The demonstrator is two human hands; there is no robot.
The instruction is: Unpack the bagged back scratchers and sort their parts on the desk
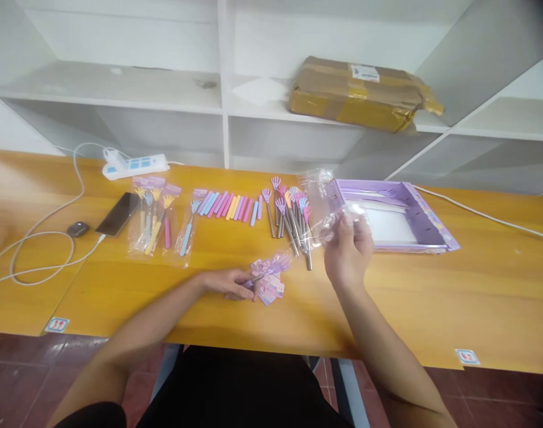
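My left hand [233, 283] is closed round the handle of a purple hand-shaped scratcher [278, 264], its head pointing right above a pile of small pink printed cards [271, 290]. My right hand [349, 249] pinches a clear plastic bag [331, 223], raised in front of the purple box. Between the hands and the shelf lies a bunch of metal-stemmed scratchers [293, 214] with coloured heads. A row of coloured handle tubes [229, 205] stretches to their left. Farther left are bagged scratchers [153, 223] and one more bagged blue scratcher [188, 232].
The open purple box [409, 214] stands right of the scratchers. A black phone [117, 214], a small black object [78, 229], white cables and a power strip [135, 164] are at the left. A taped carton [356, 95] sits on the white shelf behind.
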